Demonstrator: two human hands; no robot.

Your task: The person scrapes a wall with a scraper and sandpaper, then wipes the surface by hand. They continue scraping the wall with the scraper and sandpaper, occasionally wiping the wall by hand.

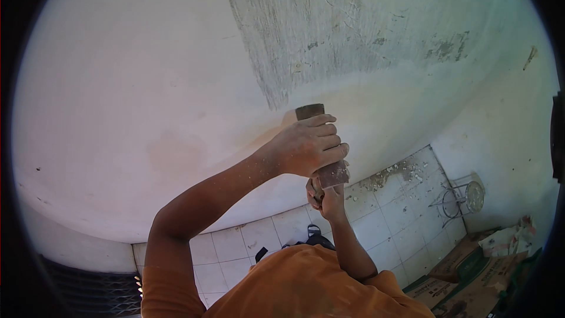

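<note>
My left hand (pixel 315 144) is wrapped around a long brown block that looks like a sanding block (pixel 334 175). Its dark far end pokes out above my fingers, close to the wall. Just below it, my right hand (pixel 331 201) is closed, its curled fingers near the block's lower end; I cannot tell what they hold. White dust coats my left hand and forearm. In front of both hands rises a white wall (pixel 118 112), with a rough grey scraped patch (pixel 329 29) higher up.
White floor tiles (pixel 235 247) run along the wall's foot, with flaked debris (pixel 400 176) on them. A small round-topped metal stool (pixel 474 196) stands in the right corner. Flattened cardboard (pixel 471 288) lies at lower right, and a dark metal grille (pixel 88 285) at lower left.
</note>
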